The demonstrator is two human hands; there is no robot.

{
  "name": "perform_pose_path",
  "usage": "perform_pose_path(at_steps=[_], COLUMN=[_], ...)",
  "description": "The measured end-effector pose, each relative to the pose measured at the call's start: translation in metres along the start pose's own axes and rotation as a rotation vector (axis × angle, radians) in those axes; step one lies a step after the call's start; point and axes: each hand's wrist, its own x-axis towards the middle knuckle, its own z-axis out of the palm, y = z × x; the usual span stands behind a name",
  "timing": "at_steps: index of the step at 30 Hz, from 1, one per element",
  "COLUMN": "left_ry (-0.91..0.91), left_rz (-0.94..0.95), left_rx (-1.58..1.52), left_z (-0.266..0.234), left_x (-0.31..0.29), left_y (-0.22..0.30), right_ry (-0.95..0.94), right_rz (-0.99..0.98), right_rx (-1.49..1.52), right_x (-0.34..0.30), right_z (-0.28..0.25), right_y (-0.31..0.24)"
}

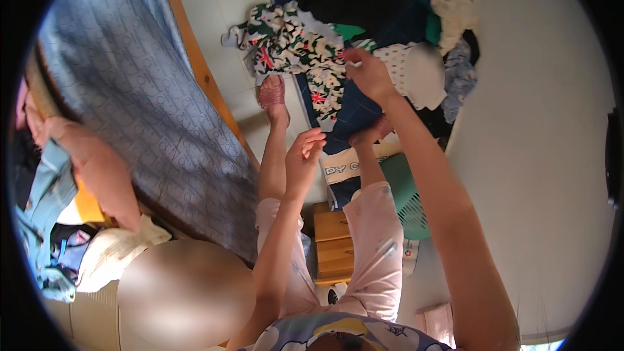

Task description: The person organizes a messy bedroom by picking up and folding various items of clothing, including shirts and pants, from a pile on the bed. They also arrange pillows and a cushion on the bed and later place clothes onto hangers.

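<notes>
My right hand reaches forward and grips the edge of a patterned white, green and red garment that hangs from a heap of clothes. My left hand is raised lower down, fingers loosely curled and apart, holding nothing, just below the garment's hanging end. My legs in pink trousers and my feet in pink slippers show beneath the hands.
A bed with a blue-grey patterned sheet and wooden edge runs along the left. Another person sits at the lower left, one arm out over blue clothes. A small wooden stool and a green basket stand by my legs.
</notes>
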Motion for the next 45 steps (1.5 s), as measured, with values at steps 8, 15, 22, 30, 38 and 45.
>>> perform_pose_path(at_steps=[8,15,22,30,38,45], left_ry=[0.018,0.139,0.331,-0.524,-0.441,-0.827], left_rz=[-0.241,-0.165,-0.123,0.129,0.578,0.176], left_rx=[-0.211,-0.381,0.033,1.147,1.207,0.962], left_z=[-0.007,-0.002,0.013,0.017,0.034,0.043], left_x=[0.027,0.045,0.029,0.016,0.031,0.016], left_y=[0.025,0.024,0.019,-0.001,0.022,0.009], right_ry=[-0.002,-0.147,-0.464,0.268,-0.674,-0.529], right_rz=[-0.015,-0.041,0.079,-0.408,0.104,-0.028], right_rx=[-0.320,-0.123,-0.314,-1.047,-0.074,-0.292], right_x=[0.088,-0.055,-0.040,0.145,-0.089,-0.009], right_z=[0.068,0.055,-0.007,-0.007,-0.052,-0.066], right_y=[0.047,-0.045,-0.046,0.047,-0.016,0.020])
